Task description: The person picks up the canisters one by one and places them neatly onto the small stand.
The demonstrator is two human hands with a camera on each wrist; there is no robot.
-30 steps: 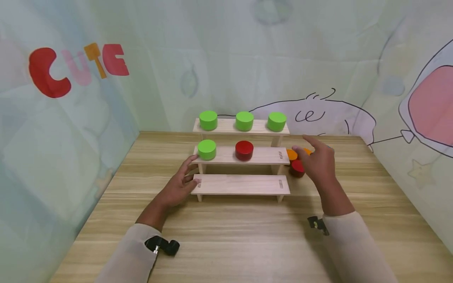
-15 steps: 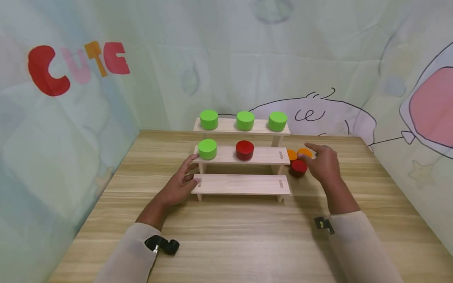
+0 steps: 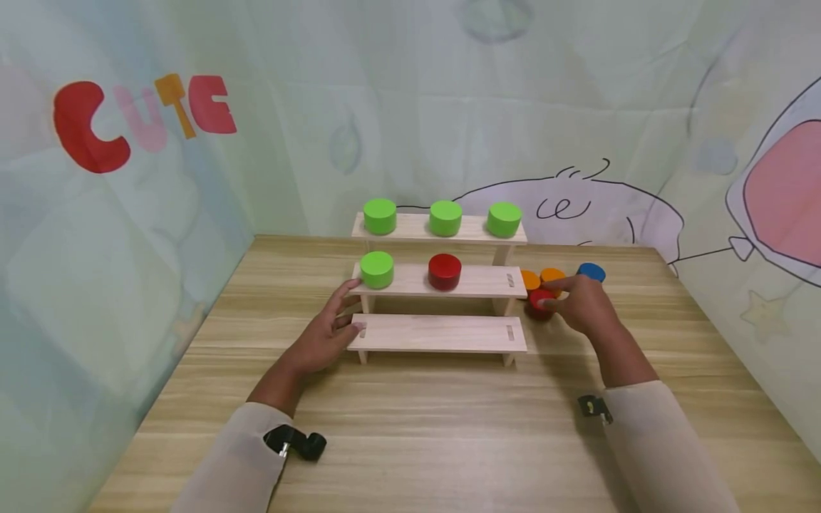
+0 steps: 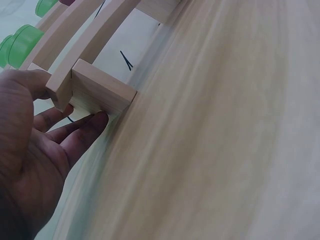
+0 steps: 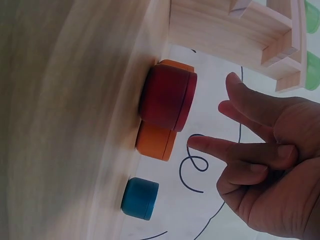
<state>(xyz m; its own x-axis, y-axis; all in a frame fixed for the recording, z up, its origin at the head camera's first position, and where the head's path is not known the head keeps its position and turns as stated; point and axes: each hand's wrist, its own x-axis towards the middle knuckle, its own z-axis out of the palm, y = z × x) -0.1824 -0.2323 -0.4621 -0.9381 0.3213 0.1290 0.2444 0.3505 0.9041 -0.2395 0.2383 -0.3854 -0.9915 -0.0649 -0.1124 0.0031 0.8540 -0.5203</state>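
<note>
A three-step wooden rack [image 3: 442, 333] stands on the table. My left hand [image 3: 322, 340] grips its left end; in the left wrist view the thumb lies on the lowest shelf and the fingertips [image 4: 100, 120] are at the leg panel. Three green cylinders [image 3: 445, 219] line the top shelf. The middle shelf bears one more green cylinder [image 3: 376, 270] and a red cylinder [image 3: 445, 272]. Right of the rack, my right hand [image 3: 585, 308] hovers over a second red cylinder [image 5: 165, 97], thumb and forefinger spread, holding nothing. Two orange cylinders [image 3: 553, 274] sit close behind that red one.
A blue cylinder [image 3: 591, 271] stands farther right, behind the right hand. The wood-grain table [image 3: 436, 427] extends in front of the rack. Printed cloth walls [image 3: 308, 142] enclose the back and both sides.
My right hand has come down and slightly right, toward the red cylinder on the table, and the blue cylinder has come into sight behind it. The left hand keeps its place on the rack.
</note>
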